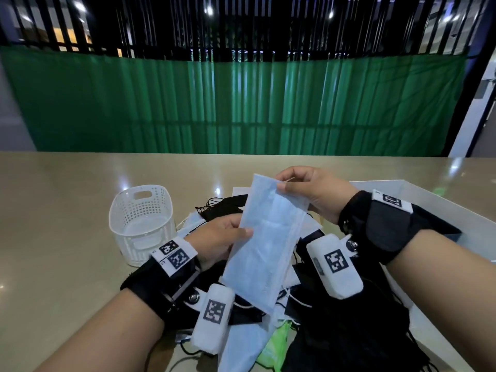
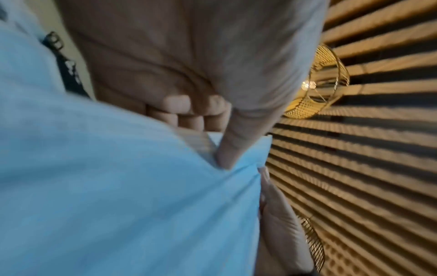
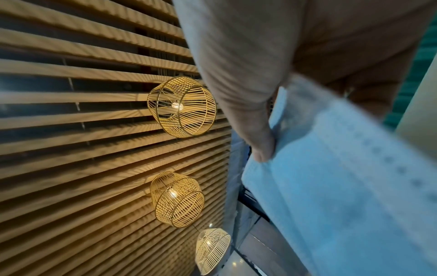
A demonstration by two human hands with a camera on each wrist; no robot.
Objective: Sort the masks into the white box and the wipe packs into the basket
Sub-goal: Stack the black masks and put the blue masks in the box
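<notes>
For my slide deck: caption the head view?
Both hands hold a blue mask above the mixed pile.

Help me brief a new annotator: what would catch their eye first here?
The light blue mask, held up mid-frame between both hands: the left hand pinches its lower left edge, the right hand its top corner. Below lies a heap of black masks, with the white basket left and the white box right.

One white basket (image 1: 141, 221), one white box (image 1: 440, 208), one green wipe pack (image 1: 276, 347), two hands.
</notes>
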